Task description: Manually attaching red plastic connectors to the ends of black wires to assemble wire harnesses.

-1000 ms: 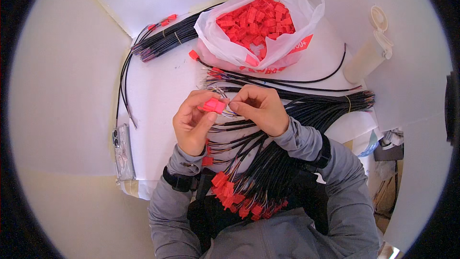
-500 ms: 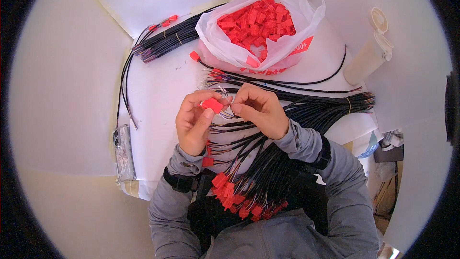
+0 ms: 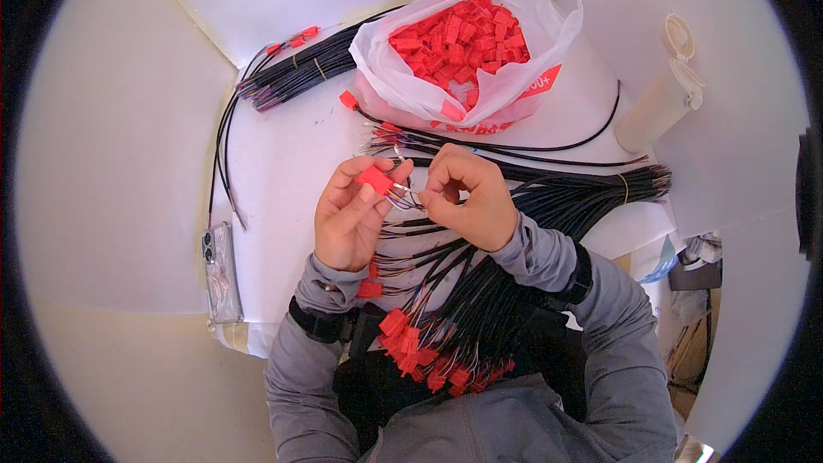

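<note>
Between the thumb and fingers of my left hand [image 3: 347, 219] is a red plastic connector housing [image 3: 375, 180]. My right hand [image 3: 469, 195] pinches a thin wire [image 3: 406, 190] with a pale metal end, close against the housing's right side. More thin wires curve below the housing, between the two hands. Beneath my hands lies a bundle of black cables [image 3: 549, 197] with stripped, coloured wire ends. Near my lap, many cable ends carry red connector housings [image 3: 411, 347]. How far the wire reaches into the housing is too small to tell.
A white plastic bag [image 3: 377, 60] full of red housings [image 3: 463, 39] stands at the back. Tied black cables [image 3: 296, 77] lie back left. A phone [image 3: 223, 274] rests at the left edge, and a cream bottle [image 3: 656, 107] with its lid up stands at right.
My left hand has turned the red housing slightly and shifted it a little up and left. The right hand's pinched wire now lies against the housing's side.
</note>
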The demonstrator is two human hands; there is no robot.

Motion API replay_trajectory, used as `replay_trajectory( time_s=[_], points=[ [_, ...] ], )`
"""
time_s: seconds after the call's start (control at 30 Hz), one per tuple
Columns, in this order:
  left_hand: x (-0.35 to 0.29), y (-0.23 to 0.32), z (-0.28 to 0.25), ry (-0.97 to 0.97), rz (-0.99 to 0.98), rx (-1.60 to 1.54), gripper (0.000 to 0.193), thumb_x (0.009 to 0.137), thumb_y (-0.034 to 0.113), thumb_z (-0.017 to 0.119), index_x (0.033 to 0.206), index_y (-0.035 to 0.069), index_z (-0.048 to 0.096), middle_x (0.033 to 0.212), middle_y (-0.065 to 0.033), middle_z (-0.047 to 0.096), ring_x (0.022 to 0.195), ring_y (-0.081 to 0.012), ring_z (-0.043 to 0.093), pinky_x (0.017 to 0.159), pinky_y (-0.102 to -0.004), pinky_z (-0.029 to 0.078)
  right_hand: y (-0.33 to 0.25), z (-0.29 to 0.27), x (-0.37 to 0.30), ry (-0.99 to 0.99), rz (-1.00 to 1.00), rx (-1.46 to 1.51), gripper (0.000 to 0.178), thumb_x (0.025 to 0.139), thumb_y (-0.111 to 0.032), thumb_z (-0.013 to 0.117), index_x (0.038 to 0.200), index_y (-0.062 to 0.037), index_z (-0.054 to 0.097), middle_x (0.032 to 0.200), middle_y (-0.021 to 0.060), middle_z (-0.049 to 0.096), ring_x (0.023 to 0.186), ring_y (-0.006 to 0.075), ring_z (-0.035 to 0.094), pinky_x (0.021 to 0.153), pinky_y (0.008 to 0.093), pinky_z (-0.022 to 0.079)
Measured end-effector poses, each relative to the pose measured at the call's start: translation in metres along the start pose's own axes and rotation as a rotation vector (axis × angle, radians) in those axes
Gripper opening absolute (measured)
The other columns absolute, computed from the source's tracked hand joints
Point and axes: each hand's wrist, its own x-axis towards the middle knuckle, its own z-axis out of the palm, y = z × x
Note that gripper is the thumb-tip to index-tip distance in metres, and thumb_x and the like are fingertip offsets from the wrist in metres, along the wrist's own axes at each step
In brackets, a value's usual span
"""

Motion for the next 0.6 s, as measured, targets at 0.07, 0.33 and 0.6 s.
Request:
replay_trajectory(
  time_s=[0.07, 0.33, 0.6],
  points=[
    [0.0, 0.0, -0.001, 0.005, -0.007, -0.027, 0.027, 0.086, 0.003, 0.046, 0.112, 0.0, 0.042, 0.114, -0.0169, 0.047, 0.114, -0.0368, 0.042, 0.097, -0.0428, 0.034, -0.001, 0.0, 0.0, -0.006, -0.106, -0.092, 0.014, 0.064, -0.004, 0.063, 0.065, -0.0033, 0.049, 0.067, 0.001, 0.044, 0.054, 0.008, 0.042, 0.046, 0.0216, 0.034],
    [0.0, 0.0, -0.002, 0.024, -0.022, -0.036, 0.027, 0.086, 0.004, 0.047, 0.113, -0.001, 0.042, 0.112, -0.0167, 0.048, 0.114, -0.0375, 0.042, 0.097, -0.0436, 0.034, -0.01, -0.002, -0.001, 0.0, -0.135, -0.217, 0.013, 0.063, -0.001, 0.063, 0.065, -0.0026, 0.051, 0.068, 0.003, 0.045, 0.054, 0.0104, 0.042, 0.047, 0.0224, 0.035],
    [-0.001, 0.0, 0.001, 0.027, -0.029, -0.008, 0.028, 0.085, 0.004, 0.048, 0.112, -0.001, 0.043, 0.109, -0.0164, 0.049, 0.113, -0.0368, 0.044, 0.096, -0.0431, 0.035, -0.009, -0.002, 0.0, 0.014, -0.171, -0.272, 0.014, 0.062, -0.005, 0.064, 0.064, -0.0034, 0.05, 0.066, 0.0045, 0.045, 0.051, 0.0145, 0.045, 0.045, 0.0247, 0.037]
  ],
)
